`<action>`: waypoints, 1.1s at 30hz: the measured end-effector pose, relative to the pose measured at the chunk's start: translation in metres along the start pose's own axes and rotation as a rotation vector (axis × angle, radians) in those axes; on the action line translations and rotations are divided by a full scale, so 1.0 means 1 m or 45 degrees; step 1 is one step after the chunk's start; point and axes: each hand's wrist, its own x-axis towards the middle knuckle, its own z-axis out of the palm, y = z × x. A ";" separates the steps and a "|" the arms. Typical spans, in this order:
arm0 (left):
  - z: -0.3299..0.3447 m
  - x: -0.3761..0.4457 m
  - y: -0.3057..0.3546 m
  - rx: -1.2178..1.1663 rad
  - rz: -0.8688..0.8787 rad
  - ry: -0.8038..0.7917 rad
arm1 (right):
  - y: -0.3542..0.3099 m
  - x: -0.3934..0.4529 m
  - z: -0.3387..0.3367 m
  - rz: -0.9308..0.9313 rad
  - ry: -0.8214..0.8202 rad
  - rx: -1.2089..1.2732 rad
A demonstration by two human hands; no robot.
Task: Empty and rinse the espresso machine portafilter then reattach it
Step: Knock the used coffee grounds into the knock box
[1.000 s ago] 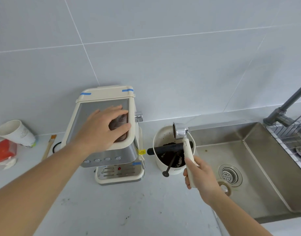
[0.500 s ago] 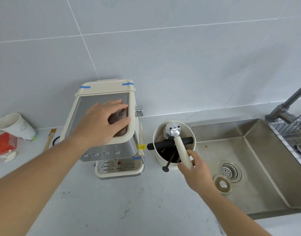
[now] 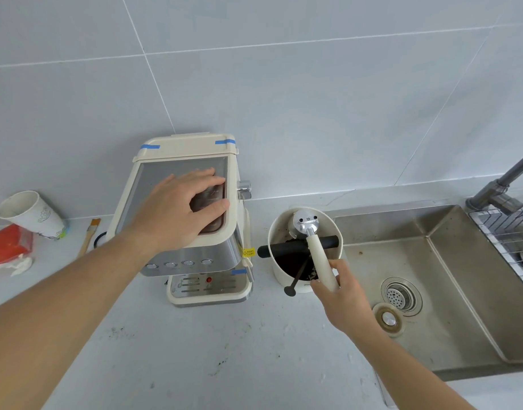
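The cream and steel espresso machine (image 3: 195,253) stands on the counter by the tiled wall. My left hand (image 3: 180,208) lies flat on its top, fingers spread. My right hand (image 3: 340,294) grips the cream handle of the portafilter (image 3: 316,250). Its metal basket head (image 3: 303,221) is turned face down over the white knock box (image 3: 283,273), resting against the black knock bar (image 3: 286,248). Dark coffee grounds lie inside the box.
A steel sink (image 3: 461,276) with a drain strainer (image 3: 400,295) and loose plug (image 3: 388,319) lies to the right, with the faucet (image 3: 502,184) and a wire rack (image 3: 508,232) behind. At far left are a paper cup (image 3: 32,214), a small brush (image 3: 90,235) and a red pack (image 3: 8,244).
My right hand has turned the portafilter from basket facing sideways above the knock box to face down on the knock bar. My left hand has stayed on the machine.
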 end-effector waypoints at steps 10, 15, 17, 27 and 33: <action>0.000 0.000 0.001 0.009 0.004 0.017 | -0.001 -0.007 0.001 -0.032 0.048 0.078; 0.000 0.000 0.000 0.006 0.010 0.020 | -0.003 -0.002 0.001 -0.016 0.021 -0.038; 0.000 0.000 0.001 0.003 0.008 0.025 | -0.004 -0.003 0.000 0.000 0.016 -0.037; 0.000 0.000 0.002 -0.012 -0.017 0.016 | -0.008 -0.003 0.000 0.088 0.058 0.035; 0.000 0.000 0.001 -0.002 -0.007 0.018 | -0.015 -0.019 0.004 0.135 0.084 0.376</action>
